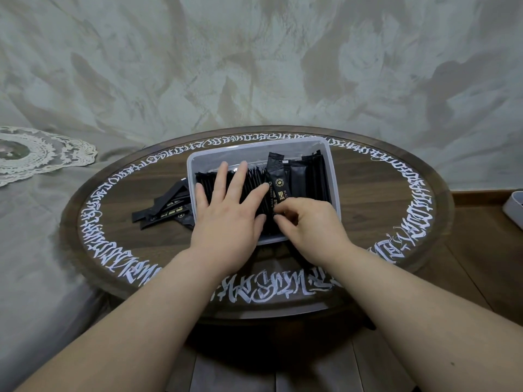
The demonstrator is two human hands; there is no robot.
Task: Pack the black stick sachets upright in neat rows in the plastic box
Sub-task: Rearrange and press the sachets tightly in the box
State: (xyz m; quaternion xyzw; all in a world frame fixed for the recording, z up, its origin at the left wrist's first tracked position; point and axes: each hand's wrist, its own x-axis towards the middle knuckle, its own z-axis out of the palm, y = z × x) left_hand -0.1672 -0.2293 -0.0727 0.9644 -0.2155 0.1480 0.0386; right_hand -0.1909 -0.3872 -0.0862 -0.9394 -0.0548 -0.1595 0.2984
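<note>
Mid-packing: left hand [226, 205], fingers straight, presses the row of sachets [254, 188] in the box [190, 168]; right hand [308, 222] pinches one sachet [276, 185] at the row's end. Next, probably, seat it upright, then fetch the loose sachets [167, 210] left of the box.

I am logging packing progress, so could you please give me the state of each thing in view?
plastic box: open, partly filled
packed sachets: upright in rows
loose sachets: lying on table, unpacked
left hand: flat, pressing the rows
right hand: pinching one sachet
</note>
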